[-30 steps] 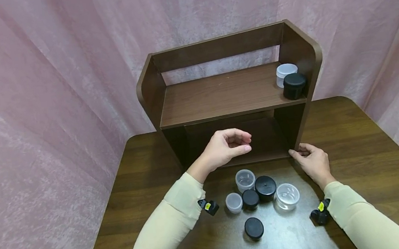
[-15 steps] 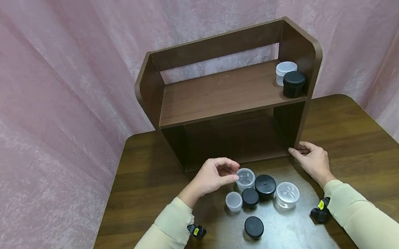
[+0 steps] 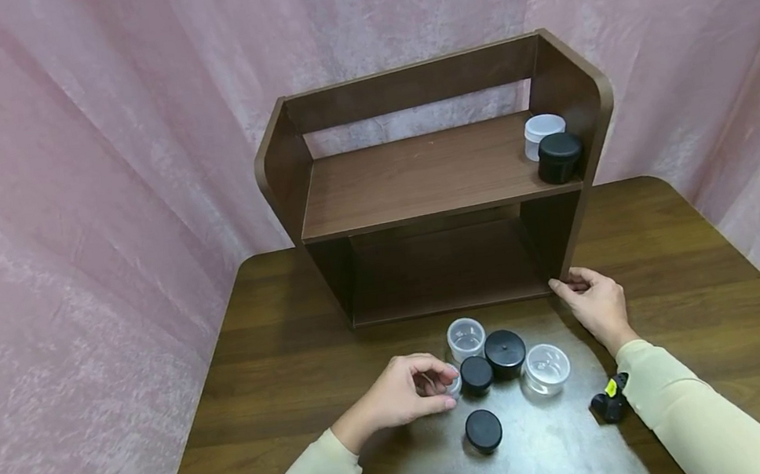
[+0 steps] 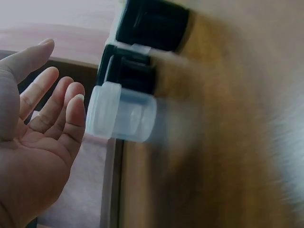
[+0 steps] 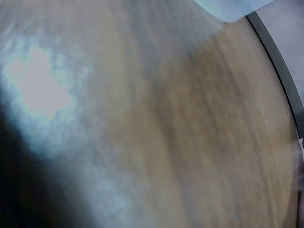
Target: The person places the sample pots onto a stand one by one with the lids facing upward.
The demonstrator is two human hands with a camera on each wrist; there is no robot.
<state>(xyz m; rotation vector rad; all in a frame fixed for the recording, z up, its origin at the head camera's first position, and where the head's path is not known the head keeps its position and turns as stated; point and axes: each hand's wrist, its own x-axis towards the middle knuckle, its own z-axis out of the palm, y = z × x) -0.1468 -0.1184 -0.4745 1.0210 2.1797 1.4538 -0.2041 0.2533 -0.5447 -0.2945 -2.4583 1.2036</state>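
Observation:
My left hand [image 3: 400,397] is at a small translucent jar [image 3: 453,380] with a frosted lid and partly hides it in the head view. In the left wrist view the fingers are loosely bent, thumb apart, and that jar [image 4: 123,112] stands just beyond the fingertips, outside the grasp. My right hand [image 3: 597,307] holds the lower front corner of the brown wooden shelf [image 3: 429,175], thumb on the inner side and fingers on the outer side of the right panel. Beside the small jar stand a small black jar [image 3: 477,375] and a clear jar [image 3: 467,338].
A larger black jar [image 3: 505,354] and a wide clear jar [image 3: 546,369] stand to the right on the wooden table [image 3: 260,362]. Another black jar [image 3: 484,430] is nearer. On the upper shelf, at right, are a white-lidded jar [image 3: 544,135] and a black jar [image 3: 559,158].
My left hand has come down and toward me from in front of the lower shelf, past the clear jar, to the small translucent jar. The right hand has stayed at the shelf corner.

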